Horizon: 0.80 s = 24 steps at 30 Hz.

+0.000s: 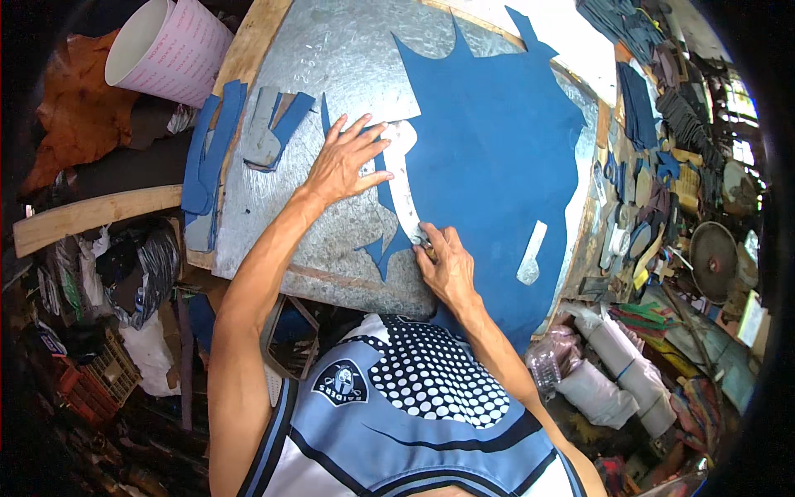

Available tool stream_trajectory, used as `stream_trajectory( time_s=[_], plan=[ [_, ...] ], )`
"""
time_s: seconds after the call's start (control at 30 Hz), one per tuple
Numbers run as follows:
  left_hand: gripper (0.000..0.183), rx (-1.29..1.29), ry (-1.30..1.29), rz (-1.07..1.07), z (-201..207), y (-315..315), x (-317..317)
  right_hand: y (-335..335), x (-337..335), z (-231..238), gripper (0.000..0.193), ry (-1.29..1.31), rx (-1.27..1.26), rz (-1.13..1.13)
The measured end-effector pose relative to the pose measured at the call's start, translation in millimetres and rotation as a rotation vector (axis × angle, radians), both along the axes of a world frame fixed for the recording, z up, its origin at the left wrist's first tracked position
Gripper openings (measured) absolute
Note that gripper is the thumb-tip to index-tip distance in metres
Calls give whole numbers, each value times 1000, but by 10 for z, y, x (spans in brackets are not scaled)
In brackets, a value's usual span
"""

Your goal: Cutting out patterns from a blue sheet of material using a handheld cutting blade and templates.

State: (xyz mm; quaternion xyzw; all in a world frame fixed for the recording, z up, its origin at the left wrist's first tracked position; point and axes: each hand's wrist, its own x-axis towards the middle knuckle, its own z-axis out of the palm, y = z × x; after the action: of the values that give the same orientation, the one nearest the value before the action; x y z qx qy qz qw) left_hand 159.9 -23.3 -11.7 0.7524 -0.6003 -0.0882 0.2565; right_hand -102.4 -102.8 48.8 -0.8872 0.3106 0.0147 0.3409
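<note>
A large blue sheet of leather or similar material (497,141) lies over a grey metal-topped table (331,58), its left and far edges cut into points and curves. On its left edge rests a long, curved white template (400,184) with a wider rounded far end. My left hand (346,161) is spread flat, its fingertips against the template's left side near that end. My right hand (447,263) is closed at the template's near end around a small knife (429,249) with a yellowish handle, mostly hidden by the fingers. A second white template (532,253) lies on the sheet to the right.
Cut blue strips (217,157) and grey and blue pieces (277,128) lie at the table's left. Blue scraps (383,253) sit near the front edge. A white bucket-like container (170,50) stands far left by brown leather (83,108). Wrapped rolls (617,364) and clutter fill the right.
</note>
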Motion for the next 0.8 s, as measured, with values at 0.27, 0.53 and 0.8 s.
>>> stream_trajectory(
  time_s=[0.27,0.53,0.8],
  plan=[
    [57,-9,44,28,-14,-9,-10,-22,20,5,39,-22,8,3],
    [56,5,-22,13,-34,-1,45,-19,-29,-36,39,19,36,16],
    [58,-43,-12,42,-131,-28,18,-80,42,-23,41,-11,33,11]
  ],
)
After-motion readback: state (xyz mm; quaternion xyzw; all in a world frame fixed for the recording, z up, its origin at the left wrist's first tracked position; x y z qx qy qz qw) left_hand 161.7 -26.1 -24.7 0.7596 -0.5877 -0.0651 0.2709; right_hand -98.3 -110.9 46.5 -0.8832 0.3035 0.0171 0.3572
